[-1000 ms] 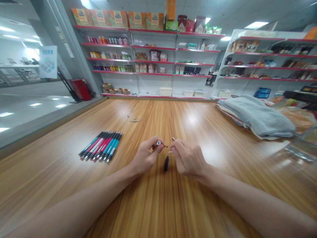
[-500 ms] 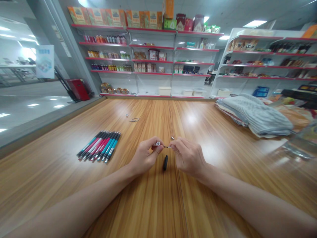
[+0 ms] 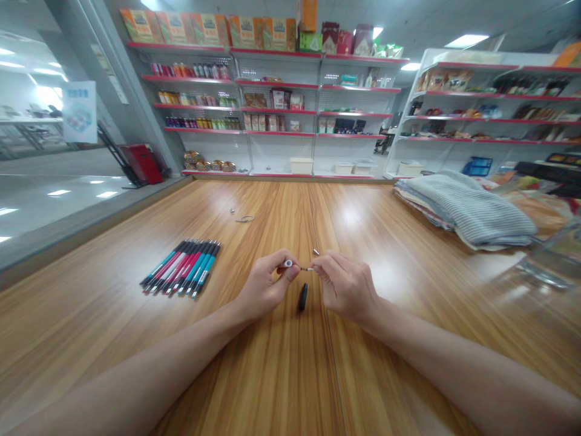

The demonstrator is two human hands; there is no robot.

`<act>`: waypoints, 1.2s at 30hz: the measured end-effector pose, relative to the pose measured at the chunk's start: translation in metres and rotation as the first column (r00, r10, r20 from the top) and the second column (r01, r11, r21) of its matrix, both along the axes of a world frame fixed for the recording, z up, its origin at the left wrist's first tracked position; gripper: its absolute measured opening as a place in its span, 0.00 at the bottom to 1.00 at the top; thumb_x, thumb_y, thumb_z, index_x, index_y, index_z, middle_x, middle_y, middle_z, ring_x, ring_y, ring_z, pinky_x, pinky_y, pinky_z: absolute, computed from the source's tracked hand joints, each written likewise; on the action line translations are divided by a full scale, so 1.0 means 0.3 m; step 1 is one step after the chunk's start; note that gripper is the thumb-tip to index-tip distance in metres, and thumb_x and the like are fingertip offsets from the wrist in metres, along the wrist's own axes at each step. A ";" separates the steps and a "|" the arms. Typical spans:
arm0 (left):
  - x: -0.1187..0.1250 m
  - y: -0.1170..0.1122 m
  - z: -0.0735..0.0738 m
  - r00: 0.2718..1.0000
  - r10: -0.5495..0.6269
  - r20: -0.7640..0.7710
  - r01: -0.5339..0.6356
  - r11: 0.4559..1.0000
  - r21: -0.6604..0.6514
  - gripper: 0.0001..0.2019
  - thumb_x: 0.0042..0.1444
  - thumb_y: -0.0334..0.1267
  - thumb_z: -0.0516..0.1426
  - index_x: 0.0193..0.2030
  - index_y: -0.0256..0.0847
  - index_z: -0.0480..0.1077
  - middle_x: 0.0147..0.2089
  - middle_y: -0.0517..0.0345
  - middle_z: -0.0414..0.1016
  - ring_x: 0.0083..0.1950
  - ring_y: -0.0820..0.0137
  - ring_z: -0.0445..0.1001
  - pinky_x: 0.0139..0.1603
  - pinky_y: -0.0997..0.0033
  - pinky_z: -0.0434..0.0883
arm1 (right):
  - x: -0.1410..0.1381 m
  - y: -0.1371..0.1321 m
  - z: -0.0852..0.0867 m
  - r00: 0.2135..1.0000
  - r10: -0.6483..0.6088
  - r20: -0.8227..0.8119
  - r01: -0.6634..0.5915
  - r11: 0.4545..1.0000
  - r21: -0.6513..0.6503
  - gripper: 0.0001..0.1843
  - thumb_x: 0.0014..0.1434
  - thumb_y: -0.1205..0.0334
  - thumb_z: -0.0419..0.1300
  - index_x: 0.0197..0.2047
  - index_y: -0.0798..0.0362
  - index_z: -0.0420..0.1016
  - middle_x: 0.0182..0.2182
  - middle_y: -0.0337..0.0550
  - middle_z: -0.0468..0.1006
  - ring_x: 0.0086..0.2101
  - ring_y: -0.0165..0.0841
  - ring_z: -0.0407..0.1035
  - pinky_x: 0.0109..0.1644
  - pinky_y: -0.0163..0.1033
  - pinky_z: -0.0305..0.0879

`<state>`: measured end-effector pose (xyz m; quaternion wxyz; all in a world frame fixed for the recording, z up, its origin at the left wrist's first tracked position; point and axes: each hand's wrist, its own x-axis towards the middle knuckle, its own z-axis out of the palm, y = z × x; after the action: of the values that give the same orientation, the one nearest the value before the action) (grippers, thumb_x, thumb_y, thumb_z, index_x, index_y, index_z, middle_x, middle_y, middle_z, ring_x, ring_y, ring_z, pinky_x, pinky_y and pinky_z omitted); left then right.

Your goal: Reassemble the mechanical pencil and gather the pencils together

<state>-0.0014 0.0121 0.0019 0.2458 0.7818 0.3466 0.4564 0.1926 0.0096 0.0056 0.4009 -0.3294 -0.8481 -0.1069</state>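
Observation:
My left hand (image 3: 265, 287) is closed around a pen barrel (image 3: 286, 264), whose round whitish open end shows between thumb and forefinger. A thin pen refill (image 3: 310, 269) spans the small gap between my two hands. The fingertips of my right hand (image 3: 348, 287) pinch its right part; its left end meets my left fingertips, and I cannot tell how firmly they grip it. Just below the gap lies a black pen grip (image 3: 302, 297) on the wooden table (image 3: 281, 375). A small silvery pen tip (image 3: 316, 252) rests beyond my right fingers.
To the left, several pens (image 3: 181, 267) lie side by side in a row. Farther back are a thin wire loop (image 3: 246, 218) and a tiny metal piece (image 3: 232, 210). Folded cloths (image 3: 467, 209) and a clear container (image 3: 556, 257) occupy the right side. Stocked shelves (image 3: 279, 112) stand behind.
Both hands keep nearly the same pose. The whole view has shifted very slightly, and the loose pen parts lie where they were.

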 end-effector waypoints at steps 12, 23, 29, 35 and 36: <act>0.001 -0.004 0.003 1.000 -0.020 -0.017 0.021 0.999 0.026 0.07 0.62 0.36 0.54 0.33 0.37 0.67 0.28 0.62 0.62 0.31 0.75 0.60 0.34 0.73 0.59 | -0.004 -0.005 0.001 1.000 0.000 0.016 0.000 1.000 0.006 0.07 0.62 0.71 0.51 0.36 0.56 0.70 0.28 0.41 0.71 0.29 0.30 0.64 0.32 0.35 0.56; -0.012 -0.004 -0.005 0.996 -0.090 0.023 0.089 0.996 0.026 0.06 0.62 0.34 0.54 0.40 0.37 0.71 0.32 0.58 0.68 0.34 0.73 0.65 0.36 0.72 0.62 | -0.004 -0.005 0.006 1.000 -0.001 0.027 0.001 1.000 0.018 0.08 0.62 0.70 0.51 0.34 0.57 0.70 0.27 0.42 0.70 0.29 0.30 0.63 0.32 0.35 0.56; -0.008 -0.002 -0.006 0.997 -0.077 -0.002 0.077 0.997 0.027 0.05 0.61 0.34 0.55 0.37 0.37 0.71 0.31 0.58 0.68 0.33 0.74 0.65 0.35 0.72 0.61 | -0.001 -0.004 0.006 0.999 -0.018 0.045 0.016 0.999 0.048 0.08 0.60 0.70 0.51 0.31 0.56 0.69 0.26 0.42 0.69 0.27 0.30 0.61 0.31 0.36 0.55; -0.007 0.001 -0.008 0.997 -0.077 -0.018 0.078 0.997 0.014 0.05 0.61 0.34 0.55 0.37 0.37 0.71 0.31 0.58 0.69 0.33 0.74 0.66 0.36 0.72 0.62 | -0.001 -0.005 0.001 0.998 -0.015 0.055 0.012 0.998 0.069 0.08 0.59 0.71 0.51 0.30 0.56 0.68 0.24 0.41 0.68 0.26 0.29 0.60 0.29 0.36 0.53; -0.008 0.002 -0.009 0.997 -0.079 -0.018 0.079 0.997 0.012 0.05 0.61 0.34 0.55 0.37 0.38 0.72 0.31 0.58 0.70 0.33 0.74 0.66 0.36 0.72 0.62 | -0.002 -0.006 0.000 0.998 -0.014 0.054 0.011 0.998 0.069 0.08 0.59 0.71 0.51 0.30 0.56 0.69 0.24 0.41 0.68 0.26 0.30 0.60 0.29 0.36 0.53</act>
<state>-0.0038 0.0126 -0.0008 0.2555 0.8004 0.3146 0.4417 0.1919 0.0079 0.0057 0.3880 -0.3176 -0.8525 -0.1475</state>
